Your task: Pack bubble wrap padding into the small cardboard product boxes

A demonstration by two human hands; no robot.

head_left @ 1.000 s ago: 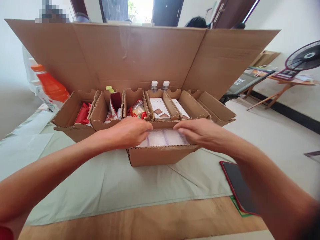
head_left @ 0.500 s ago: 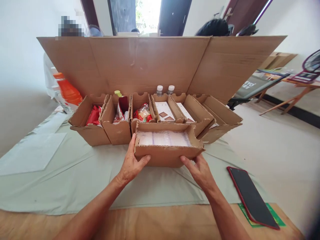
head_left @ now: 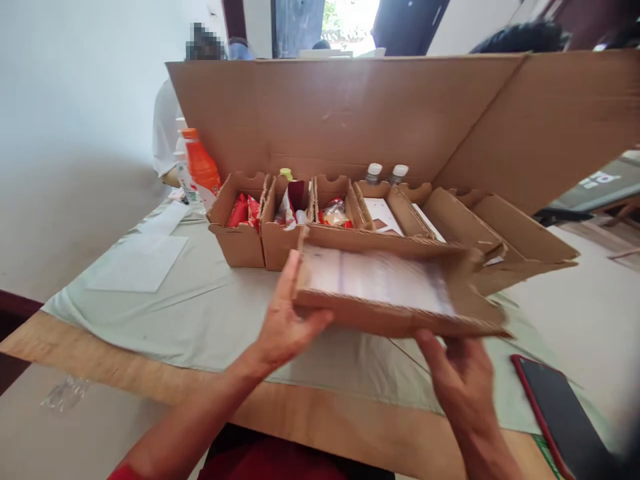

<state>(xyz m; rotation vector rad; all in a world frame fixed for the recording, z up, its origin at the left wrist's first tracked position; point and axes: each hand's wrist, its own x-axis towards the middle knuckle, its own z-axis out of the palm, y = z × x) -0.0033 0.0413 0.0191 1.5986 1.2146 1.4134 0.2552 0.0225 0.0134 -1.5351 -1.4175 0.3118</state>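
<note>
Resting on both hands, the cardboard tray [head_left: 395, 293] is grasped by left fingers [head_left: 290, 277] and right fingers [head_left: 433, 347].

You can read no text here: the orange bottle [head_left: 202, 167] far beyond your left hand [head_left: 286, 325] has a label too blurred, and the sign [head_left: 598, 179] at right is illegible.

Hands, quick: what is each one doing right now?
Left hand: gripping the left end of the cardboard tray.
Right hand: under the tray's front edge, supporting it; grip blurred.
</note>
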